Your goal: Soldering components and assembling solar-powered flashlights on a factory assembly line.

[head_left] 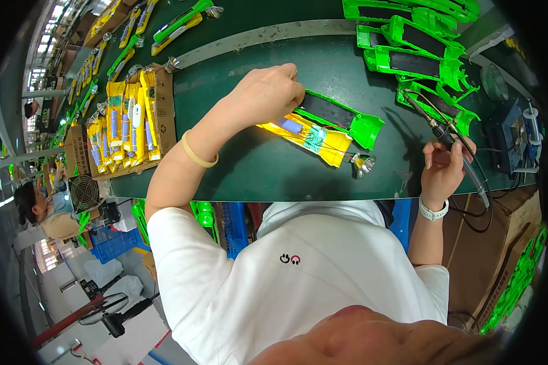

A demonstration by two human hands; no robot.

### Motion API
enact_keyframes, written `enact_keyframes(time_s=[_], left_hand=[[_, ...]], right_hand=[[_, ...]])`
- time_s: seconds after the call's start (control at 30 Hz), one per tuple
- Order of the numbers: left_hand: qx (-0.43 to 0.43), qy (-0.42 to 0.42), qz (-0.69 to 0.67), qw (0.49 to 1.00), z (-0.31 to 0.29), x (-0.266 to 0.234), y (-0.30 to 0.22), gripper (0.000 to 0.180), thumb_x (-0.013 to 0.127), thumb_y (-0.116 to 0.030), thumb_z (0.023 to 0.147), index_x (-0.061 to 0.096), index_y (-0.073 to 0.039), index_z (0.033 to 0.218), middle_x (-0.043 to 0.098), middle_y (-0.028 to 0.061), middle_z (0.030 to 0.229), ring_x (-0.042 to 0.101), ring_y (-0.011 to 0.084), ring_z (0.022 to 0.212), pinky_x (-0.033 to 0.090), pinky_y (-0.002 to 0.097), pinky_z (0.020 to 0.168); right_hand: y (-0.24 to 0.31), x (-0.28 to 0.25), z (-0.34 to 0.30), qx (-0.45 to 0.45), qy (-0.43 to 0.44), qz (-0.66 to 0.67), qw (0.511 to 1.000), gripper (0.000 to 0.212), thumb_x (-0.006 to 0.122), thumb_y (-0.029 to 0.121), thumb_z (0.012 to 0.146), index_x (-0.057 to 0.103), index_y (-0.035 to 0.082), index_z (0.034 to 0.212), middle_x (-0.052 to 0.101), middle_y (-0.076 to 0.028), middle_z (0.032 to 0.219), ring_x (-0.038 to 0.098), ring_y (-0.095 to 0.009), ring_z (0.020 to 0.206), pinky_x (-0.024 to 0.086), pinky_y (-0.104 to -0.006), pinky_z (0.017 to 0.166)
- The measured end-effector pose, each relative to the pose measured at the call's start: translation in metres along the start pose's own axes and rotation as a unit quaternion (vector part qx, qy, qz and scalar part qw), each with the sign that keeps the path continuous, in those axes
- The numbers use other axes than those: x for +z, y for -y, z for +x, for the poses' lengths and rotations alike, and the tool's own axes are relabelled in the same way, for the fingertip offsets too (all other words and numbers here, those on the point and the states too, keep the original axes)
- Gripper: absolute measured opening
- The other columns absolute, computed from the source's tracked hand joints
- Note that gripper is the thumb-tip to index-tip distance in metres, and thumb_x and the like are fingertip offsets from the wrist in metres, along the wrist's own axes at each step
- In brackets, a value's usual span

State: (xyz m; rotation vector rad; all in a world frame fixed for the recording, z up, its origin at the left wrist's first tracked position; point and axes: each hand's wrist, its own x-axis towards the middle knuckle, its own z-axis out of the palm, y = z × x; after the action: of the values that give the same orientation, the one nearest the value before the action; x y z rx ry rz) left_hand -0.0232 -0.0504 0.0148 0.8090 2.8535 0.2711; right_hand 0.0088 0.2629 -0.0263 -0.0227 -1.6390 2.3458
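My left hand (271, 91), fingers curled closed, is at the far-left end of a yellow half-shell (332, 152). That shell holds a purple cylindrical cell (291, 125) and a small light-green circuit board (315, 138). Thin wires run from it to a round reflector lamp (363, 164). Right against the shell, on its far side, lies a bright green half-shell (365, 129) with a dark panel. What the left fingers grip is hidden behind the hand. My right hand (445, 164) is closed around a soldering iron (439, 129), its tip pointing up and left.
A cardboard box (163, 112) of yellow shells with purple cells stands left. Green shells (417, 52) are stacked far right. A blue bench unit (506, 137) and coiled black cable sit by my right hand. Another person (43, 204) is at far left.
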Motion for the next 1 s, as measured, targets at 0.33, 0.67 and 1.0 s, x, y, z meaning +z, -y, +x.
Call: enact_keyframes(time_s=[0.33, 0.67, 1.0], left_hand=[[0.025, -0.102, -0.081, 0.991, 0.011, -0.011, 0.019, 0.016, 0.064, -0.020, 0.075, 0.067, -0.007, 0.085, 0.058, 0.0074, 0.090, 0.056, 0.0245, 0.084, 0.046, 0.0320, 0.074], [0.104, -0.066, -0.241, 0.963, -0.040, 0.005, -0.004, 0.043, 0.073, -0.014, 0.061, 0.055, -0.008, 0.100, 0.054, 0.0131, 0.111, 0.050, 0.0312, 0.106, 0.038, 0.0424, 0.093], [-0.032, -0.308, -0.147, 0.940, 0.006, 0.013, 0.087, 0.037, 0.068, -0.012, 0.072, 0.054, -0.006, 0.106, 0.057, 0.0138, 0.104, 0.056, 0.0310, 0.097, 0.046, 0.0359, 0.083]], right_hand=[[0.002, -0.014, 0.002, -0.055, -0.021, 0.032, 0.998, 0.017, 0.046, 0.020, 0.090, 0.041, 0.007, 0.099, 0.056, -0.014, 0.068, 0.054, -0.020, 0.051, 0.036, -0.0228, 0.040], [0.019, -0.032, 0.047, -0.134, 0.031, 0.016, 0.990, 0.028, 0.034, 0.033, 0.096, 0.031, 0.011, 0.114, 0.054, -0.018, 0.107, 0.059, -0.037, 0.094, 0.055, -0.0360, 0.056], [0.030, -0.015, 0.137, -0.162, 0.085, -0.143, 0.973, 0.034, 0.043, 0.026, 0.094, 0.031, 0.003, 0.116, 0.050, -0.020, 0.112, 0.057, -0.033, 0.102, 0.054, -0.0361, 0.071]])
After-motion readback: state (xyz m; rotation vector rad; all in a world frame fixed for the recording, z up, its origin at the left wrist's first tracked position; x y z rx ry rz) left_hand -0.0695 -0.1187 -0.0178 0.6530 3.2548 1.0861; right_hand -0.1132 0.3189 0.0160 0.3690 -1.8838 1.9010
